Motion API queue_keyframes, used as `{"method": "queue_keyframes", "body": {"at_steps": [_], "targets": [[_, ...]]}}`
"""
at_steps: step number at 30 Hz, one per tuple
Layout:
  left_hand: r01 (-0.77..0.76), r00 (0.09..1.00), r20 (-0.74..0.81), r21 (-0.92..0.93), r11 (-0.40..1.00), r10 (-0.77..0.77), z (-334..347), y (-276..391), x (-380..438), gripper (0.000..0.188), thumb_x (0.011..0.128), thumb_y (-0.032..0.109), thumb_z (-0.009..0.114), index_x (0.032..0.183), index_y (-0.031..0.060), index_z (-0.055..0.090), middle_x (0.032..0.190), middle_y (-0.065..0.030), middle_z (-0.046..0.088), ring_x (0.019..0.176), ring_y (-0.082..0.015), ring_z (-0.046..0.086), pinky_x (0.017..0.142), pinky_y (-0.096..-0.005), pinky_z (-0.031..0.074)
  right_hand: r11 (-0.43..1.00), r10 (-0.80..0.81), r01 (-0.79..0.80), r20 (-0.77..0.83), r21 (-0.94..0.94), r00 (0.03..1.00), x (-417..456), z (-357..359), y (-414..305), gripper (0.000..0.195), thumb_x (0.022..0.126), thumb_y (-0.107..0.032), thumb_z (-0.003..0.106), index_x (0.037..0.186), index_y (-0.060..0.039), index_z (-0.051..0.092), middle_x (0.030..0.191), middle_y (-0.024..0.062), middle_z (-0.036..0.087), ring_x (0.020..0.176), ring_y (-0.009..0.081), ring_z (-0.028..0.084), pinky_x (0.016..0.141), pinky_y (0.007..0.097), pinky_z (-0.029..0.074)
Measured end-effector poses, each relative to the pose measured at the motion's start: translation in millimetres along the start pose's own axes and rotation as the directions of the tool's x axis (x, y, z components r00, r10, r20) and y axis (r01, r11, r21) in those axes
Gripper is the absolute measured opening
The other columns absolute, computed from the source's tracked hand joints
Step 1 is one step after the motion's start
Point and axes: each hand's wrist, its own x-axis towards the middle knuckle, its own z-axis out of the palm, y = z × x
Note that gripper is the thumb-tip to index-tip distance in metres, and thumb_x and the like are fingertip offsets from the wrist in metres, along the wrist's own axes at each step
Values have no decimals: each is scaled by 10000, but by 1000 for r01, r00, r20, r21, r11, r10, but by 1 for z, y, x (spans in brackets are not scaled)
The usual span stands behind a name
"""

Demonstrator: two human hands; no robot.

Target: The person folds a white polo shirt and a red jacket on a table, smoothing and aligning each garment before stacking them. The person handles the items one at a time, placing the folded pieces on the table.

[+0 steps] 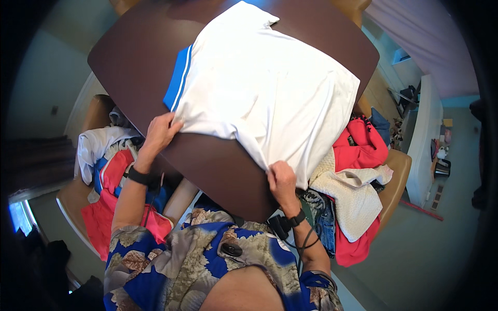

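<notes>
A white short-sleeved shirt [256, 77] with a blue, white-striped band [179, 77] along one edge lies spread over a dark brown table [132, 58]. My left hand [160, 132] pinches the shirt's near left edge, close to the lower end of the blue band. With my right hand [281, 180] I grip its near side by the table's front corner. Folds run through the cloth from my right hand towards the far right, and part of the shirt hangs past the table's right edge.
Mixed clothes, among them a red garment [113, 217] and a white one [101, 142], pile on the tan chair [70, 202] at left. The right tan chair [397, 175] bears a red garment [362, 144], a cream knit [350, 210] and jeans [326, 229]. A cable [300, 248] hangs by my right wrist.
</notes>
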Motion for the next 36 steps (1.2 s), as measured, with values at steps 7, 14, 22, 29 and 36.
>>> {"method": "queue_keyframes", "body": {"at_steps": [7, 14, 22, 29, 36], "targets": [[30, 990, 133, 120, 992, -46, -18, 11, -69, 182, 805, 171, 628, 848, -6, 637, 802, -188, 604, 727, -354, 586, 653, -398, 451, 969, 44, -142, 423, 204, 905, -11, -39, -27, 158, 757, -96, 687, 870, -35, 594, 842, 146, 592, 794, 342, 591, 659, 399, 477], [-331, 891, -287, 122, 936, 352, 0, 22, -77, 141, 718, -23, 653, 850, 9, 620, 1064, -132, 610, 1052, -326, 560, 885, -401, 432, 988, -150, 153, -90, 21, 985, 93, 14, -28, 292, 756, -132, 702, 1017, -29, 620, 953, 139, 613, 843, 311, 589, 704, 386, 468], [-422, 872, -311, -85, 902, 379, 18, 17, -77, 106, 738, 31, 638, 803, -25, 576, 1046, -164, 626, 1083, -344, 571, 1016, -450, 374, 966, -173, 179, 49, -186, 984, 127, 44, -22, 192, 709, -128, 710, 782, -68, 543, 793, 83, 528, 787, 274, 528, 664, 400, 383], [-97, 964, -265, -344, 934, 2, 32, 14, -80, 169, 842, 113, 607, 920, -34, 578, 737, -157, 577, 705, -295, 613, 671, -340, 462, 988, -142, 145, -65, 50, 988, 137, 31, -25, 129, 752, -43, 662, 817, -36, 550, 790, 120, 572, 690, 296, 569, 633, 393, 443], [27, 915, -380, -272, 962, -133, 42, 17, -69, 223, 852, 235, 628, 902, 24, 575, 631, -182, 580, 599, -355, 601, 533, -407, 443, 916, -294, 355, -289, 186, 911, 182, 20, -36, 151, 782, -7, 656, 909, -14, 574, 840, 136, 619, 710, 283, 614, 635, 351, 488]]}}
